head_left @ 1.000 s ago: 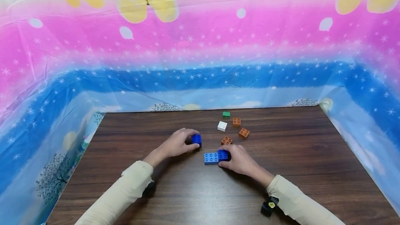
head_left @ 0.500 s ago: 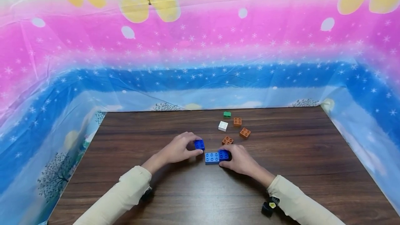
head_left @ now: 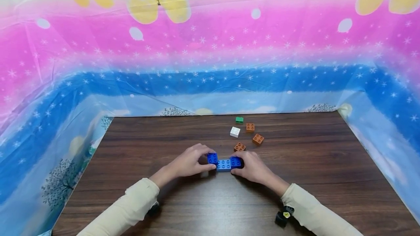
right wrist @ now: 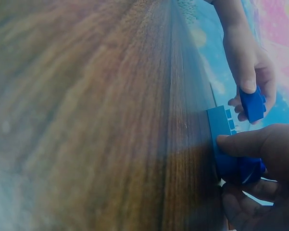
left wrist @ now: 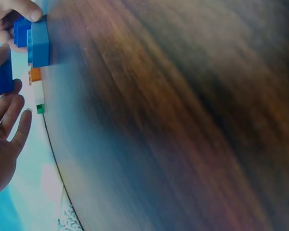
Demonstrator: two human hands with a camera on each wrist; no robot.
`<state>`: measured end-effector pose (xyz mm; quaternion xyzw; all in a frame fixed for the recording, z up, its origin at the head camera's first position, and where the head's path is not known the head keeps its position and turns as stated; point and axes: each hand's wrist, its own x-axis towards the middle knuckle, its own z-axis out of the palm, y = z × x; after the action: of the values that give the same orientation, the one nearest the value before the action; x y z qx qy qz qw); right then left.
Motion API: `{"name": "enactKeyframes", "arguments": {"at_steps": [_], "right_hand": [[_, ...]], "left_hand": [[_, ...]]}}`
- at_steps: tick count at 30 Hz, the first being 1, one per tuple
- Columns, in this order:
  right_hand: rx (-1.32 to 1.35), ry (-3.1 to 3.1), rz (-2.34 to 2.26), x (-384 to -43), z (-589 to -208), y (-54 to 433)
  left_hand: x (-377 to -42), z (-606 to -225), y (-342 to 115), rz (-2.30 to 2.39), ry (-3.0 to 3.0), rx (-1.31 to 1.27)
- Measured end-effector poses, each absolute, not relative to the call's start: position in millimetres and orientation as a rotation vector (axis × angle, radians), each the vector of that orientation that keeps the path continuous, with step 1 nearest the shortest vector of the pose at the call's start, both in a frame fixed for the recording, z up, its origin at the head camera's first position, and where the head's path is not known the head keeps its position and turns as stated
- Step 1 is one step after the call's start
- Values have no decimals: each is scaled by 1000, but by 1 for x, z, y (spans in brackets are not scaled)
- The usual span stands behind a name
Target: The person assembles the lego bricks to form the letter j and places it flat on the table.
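Left hand (head_left: 188,163) pinches small dark-blue square plastic brick (head_left: 212,158) just above left end of long light-blue plastic brick (head_left: 224,164).

Right hand (head_left: 252,166) clamps long brick's right end, another dark-blue brick (head_left: 235,161) on it, against dark wooden desk (head_left: 315,163).

Advice: square small brick's edges over free studs, lower level, press straight down; right hand steadies base.

Long brick flat mid-desk, studs up, long axis left-right.

You're getting bright, even light in the head view, with soft sheen glaring off the wooden table (head_left: 210,207) and fisheye bending the backdrop (head_left: 210,46) at the edges. Both wrist views are looking dim and smeary; you're seeing the table surface blurring heavily there, with a bluish cast creeping in.
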<state>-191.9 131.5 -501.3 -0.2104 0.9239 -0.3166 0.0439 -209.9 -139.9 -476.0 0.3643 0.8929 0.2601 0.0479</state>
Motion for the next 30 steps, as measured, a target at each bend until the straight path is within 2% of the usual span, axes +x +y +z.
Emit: {"name": "enactKeyframes", "arguments": {"at_steps": [30], "right_hand": [[-646,2811,-973,-192,-501,132]], "left_hand": [[-208,-480,-130,633,2743,1160]]}}
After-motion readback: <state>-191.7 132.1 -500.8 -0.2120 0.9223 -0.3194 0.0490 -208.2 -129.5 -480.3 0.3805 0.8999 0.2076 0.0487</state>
